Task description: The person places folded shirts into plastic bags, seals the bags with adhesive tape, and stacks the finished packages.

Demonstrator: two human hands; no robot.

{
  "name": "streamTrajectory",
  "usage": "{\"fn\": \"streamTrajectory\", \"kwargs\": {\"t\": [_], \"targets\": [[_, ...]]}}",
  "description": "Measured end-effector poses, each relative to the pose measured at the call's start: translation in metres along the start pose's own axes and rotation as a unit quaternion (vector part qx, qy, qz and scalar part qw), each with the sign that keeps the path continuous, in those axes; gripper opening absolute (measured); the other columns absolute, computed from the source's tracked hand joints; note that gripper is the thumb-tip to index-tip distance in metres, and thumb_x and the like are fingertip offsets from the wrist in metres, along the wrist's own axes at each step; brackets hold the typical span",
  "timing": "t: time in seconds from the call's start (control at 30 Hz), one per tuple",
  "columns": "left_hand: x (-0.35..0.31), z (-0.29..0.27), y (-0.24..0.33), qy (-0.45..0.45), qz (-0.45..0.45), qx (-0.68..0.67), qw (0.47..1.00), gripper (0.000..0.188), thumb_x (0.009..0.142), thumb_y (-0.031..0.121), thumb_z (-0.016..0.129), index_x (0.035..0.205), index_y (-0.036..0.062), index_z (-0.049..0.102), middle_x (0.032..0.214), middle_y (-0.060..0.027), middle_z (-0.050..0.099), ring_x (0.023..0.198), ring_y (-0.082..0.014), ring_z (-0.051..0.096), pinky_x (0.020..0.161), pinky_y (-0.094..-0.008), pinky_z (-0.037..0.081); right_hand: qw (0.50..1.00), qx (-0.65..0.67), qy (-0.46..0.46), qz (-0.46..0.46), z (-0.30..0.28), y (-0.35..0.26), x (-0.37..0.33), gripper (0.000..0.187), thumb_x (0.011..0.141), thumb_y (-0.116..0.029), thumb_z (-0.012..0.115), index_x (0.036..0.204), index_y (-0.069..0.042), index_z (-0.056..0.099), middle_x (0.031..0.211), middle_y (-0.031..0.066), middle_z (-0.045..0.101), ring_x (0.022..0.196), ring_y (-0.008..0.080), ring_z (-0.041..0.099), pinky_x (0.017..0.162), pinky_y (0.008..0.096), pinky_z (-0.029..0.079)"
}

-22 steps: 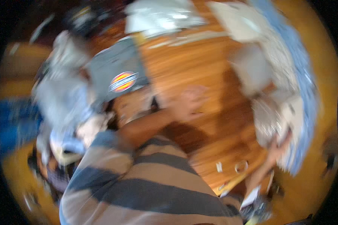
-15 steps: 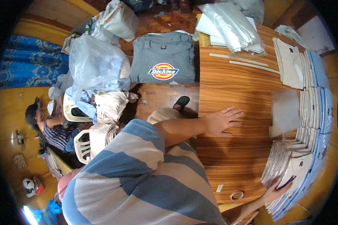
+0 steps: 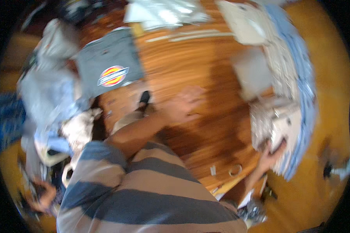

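Note:
My left hand (image 3: 186, 104) lies over the wooden table (image 3: 217, 130), blurred, its fingers stretched out and nothing in them. At the table's right side my right hand (image 3: 269, 157) rests against the near end of a row of folded cream shirts (image 3: 289, 126), its thumb and fingers apart. Clear plastic-wrapped packs (image 3: 260, 122) lean just beyond that hand. Light blue folded garments (image 3: 305, 85) line the outer side of the row. A cloudy, flat plastic sheet or bag (image 3: 252, 72) lies beside the shirts.
Grey printed T-shirts (image 3: 105, 62) are stacked left of the table. Clear plastic bags (image 3: 175, 13) and pale strips (image 3: 200, 35) lie at its far end. A tape roll (image 3: 235, 170) sits near its front edge. Bulging plastic bags (image 3: 50, 93) and chairs (image 3: 52, 155) stand left.
The whole view has swung round, blurring everything and shifting the table leftward. My left hand stays over the tabletop and my right hand stays at the shirts' near end.

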State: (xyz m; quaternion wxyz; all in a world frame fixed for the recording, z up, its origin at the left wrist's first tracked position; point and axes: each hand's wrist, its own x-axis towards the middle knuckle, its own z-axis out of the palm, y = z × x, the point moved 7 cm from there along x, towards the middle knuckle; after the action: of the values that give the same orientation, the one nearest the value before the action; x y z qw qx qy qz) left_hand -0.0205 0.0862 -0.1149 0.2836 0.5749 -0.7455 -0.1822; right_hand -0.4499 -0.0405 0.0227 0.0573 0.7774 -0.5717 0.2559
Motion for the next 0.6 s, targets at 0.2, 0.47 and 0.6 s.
{"fn": "streamTrajectory", "kwargs": {"t": [0.2, 0.47, 0.6], "targets": [[0.012, 0.002, 0.001, -0.019, -0.028, 0.037, 0.999, 0.071, 0.09, 0.038, 0.075, 0.15, 0.0089, 0.052, 0.167, -0.0209, 0.033, 0.155, -0.0413, 0.03, 0.126, -0.0572, 0.022, 0.999, -0.025, 0.018, -0.025, 0.002, -0.002, 0.026, 0.078, 0.086, -0.026, 0.084, 0.15, 0.0, 0.05, 0.157, 0.0269, 0.047, 0.149, 0.0445, 0.04, 0.123, 0.0502, 0.031], [0.013, 0.008, 0.002, -0.045, -0.02, 0.07, 0.996, 0.069, 0.092, 0.036, 0.072, 0.15, 0.0066, 0.052, 0.169, -0.022, 0.029, 0.155, -0.0412, 0.028, 0.126, -0.0565, 0.022, 0.999, -0.052, 0.012, 0.001, 0.0, -0.006, 0.045, 0.086, 0.08, -0.04, 0.088, 0.148, -0.001, 0.052, 0.156, 0.0247, 0.049, 0.146, 0.045, 0.043, 0.12, 0.0516, 0.036], [0.022, 0.004, 0.015, -0.011, 0.002, 0.019, 1.0, 0.06, 0.091, 0.027, 0.074, 0.143, 0.003, 0.056, 0.159, -0.0231, 0.041, 0.147, -0.042, 0.039, 0.121, -0.056, 0.029, 0.997, -0.077, 0.007, 0.005, -0.002, -0.007, 0.047, 0.089, 0.077, -0.043, 0.09, 0.147, -0.001, 0.053, 0.155, 0.0227, 0.05, 0.144, 0.0443, 0.046, 0.118, 0.05, 0.04]]}}
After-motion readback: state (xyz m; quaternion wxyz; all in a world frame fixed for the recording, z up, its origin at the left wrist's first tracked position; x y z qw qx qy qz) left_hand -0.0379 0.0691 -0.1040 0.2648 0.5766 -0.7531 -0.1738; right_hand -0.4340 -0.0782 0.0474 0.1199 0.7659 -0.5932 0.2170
